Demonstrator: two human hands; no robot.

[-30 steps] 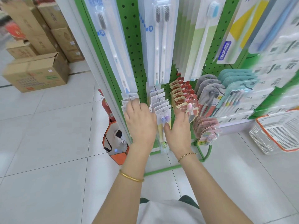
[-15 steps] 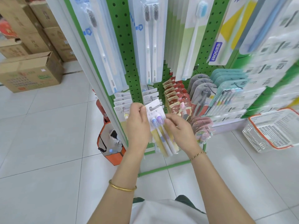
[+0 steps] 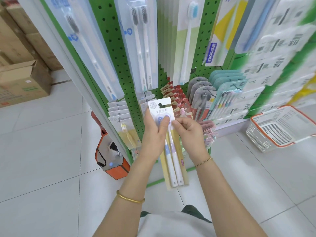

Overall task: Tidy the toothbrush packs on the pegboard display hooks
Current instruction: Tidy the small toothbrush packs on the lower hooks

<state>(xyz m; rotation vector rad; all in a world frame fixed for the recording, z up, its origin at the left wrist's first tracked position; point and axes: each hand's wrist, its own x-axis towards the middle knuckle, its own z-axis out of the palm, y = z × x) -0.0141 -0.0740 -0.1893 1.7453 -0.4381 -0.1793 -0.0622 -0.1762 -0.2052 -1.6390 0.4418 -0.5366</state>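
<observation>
Toothbrush pack off its hook

Left hand (image 3: 153, 134) grips the toothbrush pack (image 3: 168, 142) before the pegboard (image 3: 119, 48); right hand (image 3: 189, 134) fingers pinch its edge, likely to line up the hang hole.

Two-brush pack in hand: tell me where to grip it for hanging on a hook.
Probably best: grip the two-brush pack by the card's side edges just below the hang slot, from the front. The left hand and right hand hold there, leaving the flat card's top slot uncovered.
</observation>
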